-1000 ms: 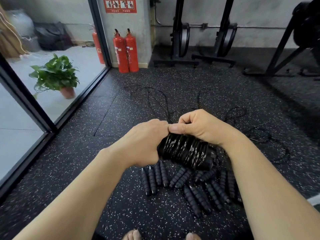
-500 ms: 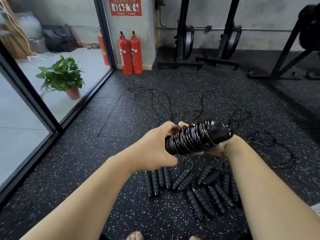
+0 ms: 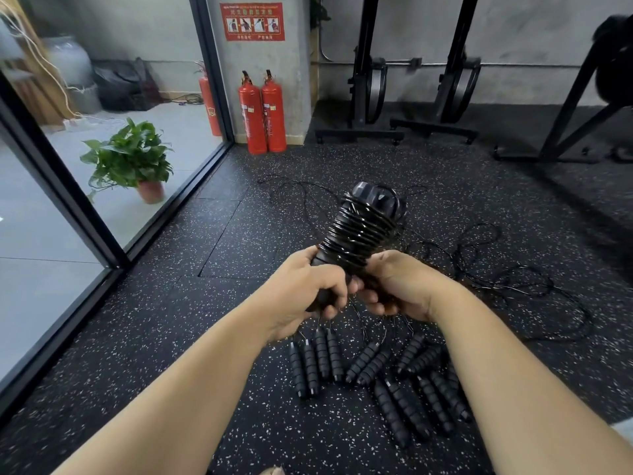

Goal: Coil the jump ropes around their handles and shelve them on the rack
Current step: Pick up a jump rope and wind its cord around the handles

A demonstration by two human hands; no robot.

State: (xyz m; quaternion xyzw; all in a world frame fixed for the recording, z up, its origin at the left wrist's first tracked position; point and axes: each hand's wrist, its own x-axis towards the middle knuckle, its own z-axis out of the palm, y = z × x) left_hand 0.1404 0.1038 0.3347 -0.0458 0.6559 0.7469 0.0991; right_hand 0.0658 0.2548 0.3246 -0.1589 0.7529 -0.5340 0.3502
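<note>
Jump-rope bundle (image 3: 359, 231) has swung from level to tip-up, held above the loose handles (image 3: 376, 368) on the floor. Your left hand (image 3: 308, 289) grips its lower end; your right hand (image 3: 400, 286) curls round the base beside it. Coiling looks finished, shelving next.

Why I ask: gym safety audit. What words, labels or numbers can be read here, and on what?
No text here is legible enough to quote.
Red sign on the pillar: pictograms and characters, too blurred to read.
Paired extinguishers: small labels, too small to read.
Third extinguisher, farther left: a mark, unreadable.
Coiled rope: no print visible.
</note>
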